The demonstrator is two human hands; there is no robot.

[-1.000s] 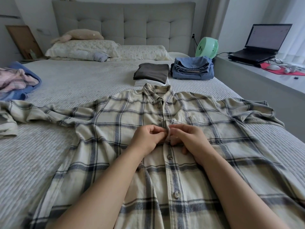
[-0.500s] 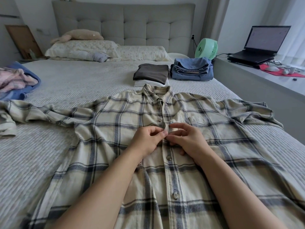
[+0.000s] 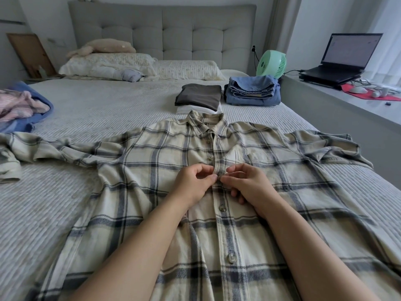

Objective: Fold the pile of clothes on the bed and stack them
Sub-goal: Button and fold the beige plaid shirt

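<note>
The ribbed grey bed (image 3: 91, 118) carried your cream plaid flannel shirt (image 3: 134, 170), spread flat, collar toward the tufted headboard (image 3: 165, 33). Your left hand (image 3: 192, 184) and right hand (image 3: 249, 183) each pinched its button placket mid-chest, apparently at a button.

Left hand (image 3: 193, 183) fingers loosened from the tight curl of a second ago, with a gap now open between forefinger and thumb. Right hand (image 3: 247, 183) shifted slightly right, forefinger and thumb drawn into a pinch at the placket of the shirt (image 3: 152, 161). Placket edge raised into a small upright fold between both hands.
</note>
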